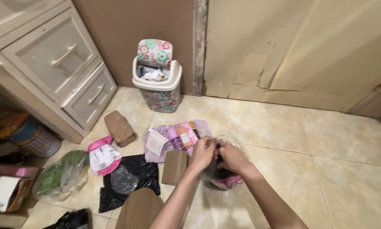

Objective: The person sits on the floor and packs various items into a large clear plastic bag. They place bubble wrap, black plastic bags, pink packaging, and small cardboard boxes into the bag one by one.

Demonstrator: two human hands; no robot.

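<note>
Both hands meet over a clear, crinkled plastic bag [224, 176] resting on the beige tiled floor [326, 169]. The left hand [203, 153] and right hand [233, 157] are closed, fingers pinching the bag's gathered top; dark and pink items show inside. Just beyond lies a striped pink pouch of small cosmetic boxes [175, 138]. A floral plastic waste bin [158, 80] stands by the wall, well apart.

both hands [218, 156] are hiding the clear bag's [218, 178] mouth; the black bag [71, 219] is running off the bottom edge.
</note>
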